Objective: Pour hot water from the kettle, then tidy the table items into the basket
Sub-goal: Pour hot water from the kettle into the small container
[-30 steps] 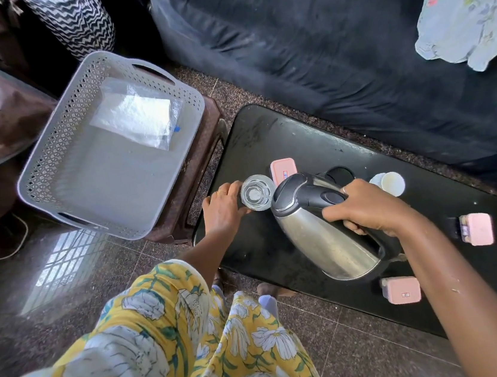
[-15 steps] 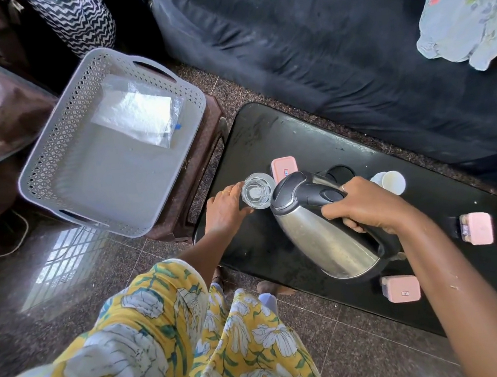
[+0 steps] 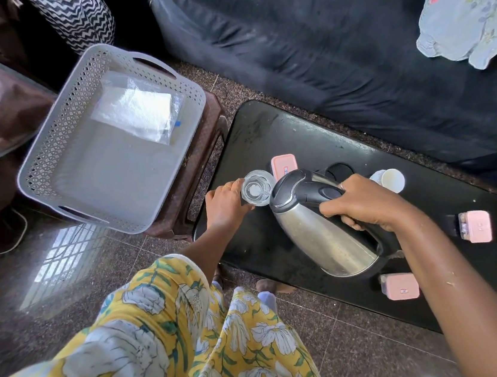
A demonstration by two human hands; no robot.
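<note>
While the glass (image 3: 256, 189) is being gripped by the left hand (image 3: 223, 207), the kettle (image 3: 318, 230), clasped by the right hand (image 3: 365, 205), is being held tilted toward it.

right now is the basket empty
No, a clear plastic bag lies at the far end of the basket.

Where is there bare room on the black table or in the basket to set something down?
Bare: the far left corner of the table, beyond the glass and the pink box beside it; also the basket floor nearer than the plastic bag. Crowded: the table's middle, where the left hand holds the glass and the right hand grips the kettle.
</note>
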